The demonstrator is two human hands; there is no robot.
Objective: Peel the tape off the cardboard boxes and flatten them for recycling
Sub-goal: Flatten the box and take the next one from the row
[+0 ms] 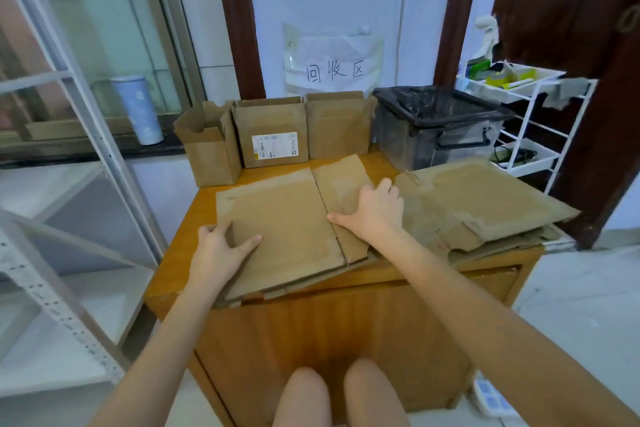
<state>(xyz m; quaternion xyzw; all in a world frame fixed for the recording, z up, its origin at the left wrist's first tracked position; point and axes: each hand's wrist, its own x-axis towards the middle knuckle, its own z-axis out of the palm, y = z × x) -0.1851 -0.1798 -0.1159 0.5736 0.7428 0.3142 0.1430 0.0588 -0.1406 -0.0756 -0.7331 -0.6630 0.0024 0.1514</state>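
Left hand (221,246) sits at the near-left edge of the flattened box (284,229), fingers curled round that edge with the thumb lying on top, so it has a pinching hold on the cardboard. Right hand (372,210) is spread flat, fingers fairly straight, pressing down on the box's right-hand panel, thumb stretched out toward the crease. The box lies collapsed on the wooden cabinet top (207,198), plain brown, with one long fold line running near to far and paler strips along its far edge; more layers of cardboard peek out beneath its near edge. Its near corner overhangs the cabinet's front edge. Just to the right, touching or nearly touching the right hand, lies a stack of flattened cardboard (485,204), its right end reaching past the cabinet's side. At the far edge three boxes stand upright in a row: an open box (211,149) on the left, a labelled box (273,135) in the middle, another box (337,128) beside it. Far right, a clear bin with a black liner (440,125). A bare strip of cabinet top shows on the left of the flattened box.
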